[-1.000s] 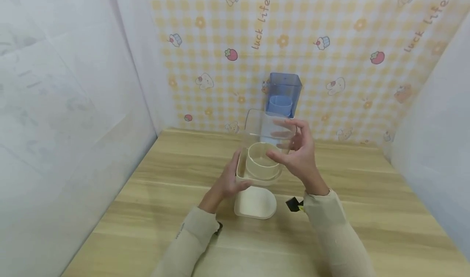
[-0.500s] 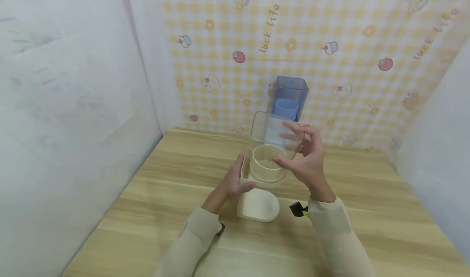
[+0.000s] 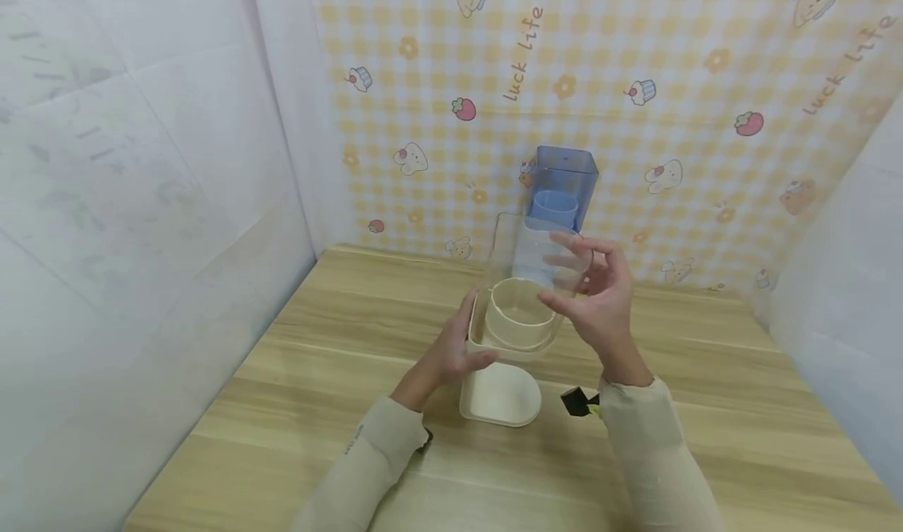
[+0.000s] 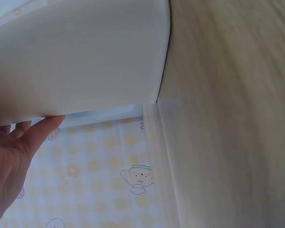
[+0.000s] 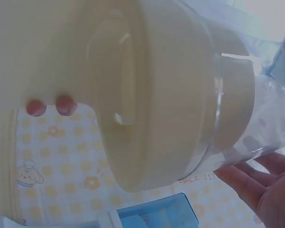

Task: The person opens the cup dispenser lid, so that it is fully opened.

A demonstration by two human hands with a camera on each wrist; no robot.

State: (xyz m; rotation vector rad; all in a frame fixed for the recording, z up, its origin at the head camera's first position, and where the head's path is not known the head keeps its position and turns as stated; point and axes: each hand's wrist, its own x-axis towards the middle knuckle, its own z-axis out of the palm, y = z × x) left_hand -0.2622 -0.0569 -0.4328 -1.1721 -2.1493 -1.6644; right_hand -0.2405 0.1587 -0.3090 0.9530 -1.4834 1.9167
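Held up over the table is a cream container with a clear plastic cover [image 3: 508,242] and a round cream cup [image 3: 522,334] inside. My left hand [image 3: 455,352] grips the cream base [image 3: 518,354] from the left, thumb in front; in the left wrist view the base [image 4: 95,57] hides most of its fingers. On the right, my right hand [image 3: 600,301] holds the clear cover, with thumb and fingers spread around it. Its fingers show through the plastic. In the right wrist view, the cream base's hollow underside [image 5: 116,95] faces the camera, with left fingertips [image 5: 65,105] at its edge.
Below the hands, a cream D-shaped piece [image 3: 501,395] lies on the wooden table [image 3: 317,375]. A similar blue container [image 3: 567,178] stands behind, near the checked backdrop [image 3: 437,156]. A small black piece [image 3: 574,401] shows beside the right sleeve. White sheets hang at both sides.
The head view has turned slightly, so everything sits a little further right in it. Both hands keep hold of the cream container in much the same pose.
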